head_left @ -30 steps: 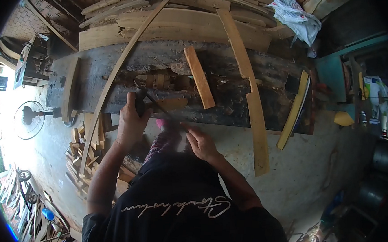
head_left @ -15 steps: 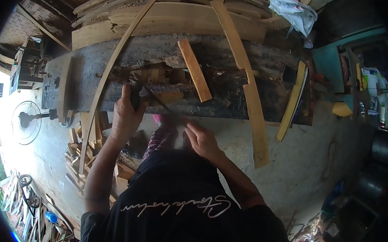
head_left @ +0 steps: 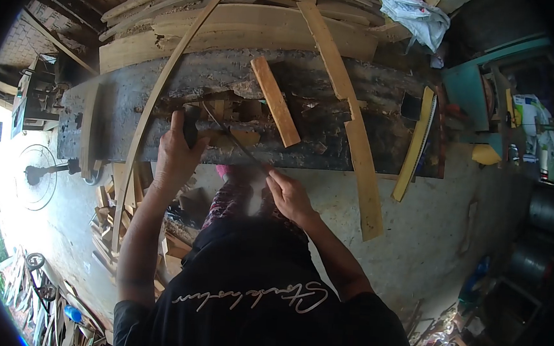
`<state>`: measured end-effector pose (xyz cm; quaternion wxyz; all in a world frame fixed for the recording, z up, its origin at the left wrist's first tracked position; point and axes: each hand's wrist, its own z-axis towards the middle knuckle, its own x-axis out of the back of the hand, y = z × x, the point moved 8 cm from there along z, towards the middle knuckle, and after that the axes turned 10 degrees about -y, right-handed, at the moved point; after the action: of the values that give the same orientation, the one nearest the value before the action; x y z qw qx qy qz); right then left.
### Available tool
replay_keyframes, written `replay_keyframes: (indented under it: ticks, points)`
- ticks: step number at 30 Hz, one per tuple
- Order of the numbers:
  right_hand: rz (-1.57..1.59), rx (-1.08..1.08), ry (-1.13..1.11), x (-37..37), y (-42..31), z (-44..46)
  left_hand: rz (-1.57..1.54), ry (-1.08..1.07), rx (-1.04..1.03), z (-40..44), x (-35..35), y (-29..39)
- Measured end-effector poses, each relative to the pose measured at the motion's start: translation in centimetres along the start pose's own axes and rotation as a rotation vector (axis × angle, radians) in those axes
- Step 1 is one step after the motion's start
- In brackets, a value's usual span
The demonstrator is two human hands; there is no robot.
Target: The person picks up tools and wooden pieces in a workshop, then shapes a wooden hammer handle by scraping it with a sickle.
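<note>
My left hand is closed around a dark, rounded object over the near side of the worn dark bench; its kind I cannot make out. Between my hands a long, thin dark metal tool, like a file or rod, slants up and left. Its near end sits in my right hand, fingers wrapped round it, just in front of the bench edge. The far tip lies close to the dark object; whether they touch I cannot tell. Beyond is a broken hollow in the bench top with wood scraps in it.
A short wooden block lies on the bench. Long strips, one curved and one notched, cross it and overhang its front. A yellow-edged strip lies at the right. Boards are stacked behind; a fan stands left.
The thin tool's tip has shifted slightly and the tool shows more sharply. My left hand has moved slightly left. Both hands keep their hold; the whole view has shifted a little.
</note>
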<state>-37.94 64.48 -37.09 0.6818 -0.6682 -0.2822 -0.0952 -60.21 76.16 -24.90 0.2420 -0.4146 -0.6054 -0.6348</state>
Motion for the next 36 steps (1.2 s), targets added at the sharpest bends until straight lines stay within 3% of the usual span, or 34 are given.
replay_keyframes:
  ticks: [2,6,9,12,19,23,27,29,33,36]
  points:
    - [-0.041,0.149,0.099,0.8,-2.4,-0.6,-0.036,-0.032,0.026,0.3,0.1,0.2]
    - [-0.014,-0.003,0.034,0.5,0.5,-1.2,-0.01,-0.012,-0.025,0.2,-0.7,0.3]
    - [0.015,0.035,0.066,0.9,0.1,-0.5,-0.008,-0.104,0.129,1.1,-0.8,-0.1]
    - [0.009,-0.027,0.018,1.3,-1.2,-1.3,-0.019,-0.072,-0.03,1.3,-0.1,2.0]
    - [0.156,-0.053,-0.003,1.2,0.3,-1.8,-0.021,-0.08,0.06,1.8,-0.8,3.1]
    - [0.003,0.002,0.004,3.1,-3.7,-1.2,-0.013,-0.117,0.058,2.1,-0.9,3.5]
    - [0.022,-0.088,-0.031,1.0,1.5,0.0,-0.014,-0.104,0.09,2.3,-0.9,3.9]
    - [0.008,0.019,0.108,2.1,-0.5,-0.2,-0.017,-0.086,0.064,2.5,-0.8,3.1]
    - [-0.005,0.022,0.032,2.5,-2.2,-0.7,-0.034,-0.089,0.034,2.2,-0.7,3.4]
    - [0.05,-0.114,0.02,0.0,3.7,0.2,-0.013,-0.103,0.075,2.3,-1.0,4.1]
